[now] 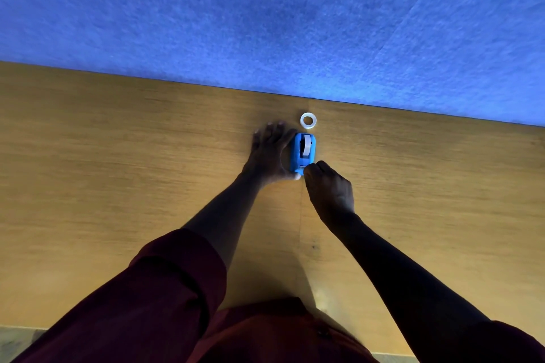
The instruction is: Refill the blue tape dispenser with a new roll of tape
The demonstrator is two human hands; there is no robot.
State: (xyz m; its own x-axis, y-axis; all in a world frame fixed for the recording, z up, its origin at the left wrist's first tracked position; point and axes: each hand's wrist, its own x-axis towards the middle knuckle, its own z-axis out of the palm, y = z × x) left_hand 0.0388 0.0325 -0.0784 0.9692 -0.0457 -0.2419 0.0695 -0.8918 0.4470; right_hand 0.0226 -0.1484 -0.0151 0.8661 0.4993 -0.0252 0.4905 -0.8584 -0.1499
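The blue tape dispenser [301, 153] stands on the wooden table [118, 156] near its far edge, with a whitish tape roll [306, 147] seated in it. My left hand [269, 153] presses against the dispenser's left side, fingers spread on the table, thumb at its near corner. My right hand [328, 186] is curled with its fingertips at the dispenser's near end by the cutter; what they pinch is hidden. A separate white ring of tape [308, 120] lies flat on the table just beyond the dispenser, touched by neither hand.
A blue felt wall panel [265, 15] rises right behind the table's far edge. My dark red sleeves and torso fill the bottom of the view. A seam runs down the table under my right wrist.
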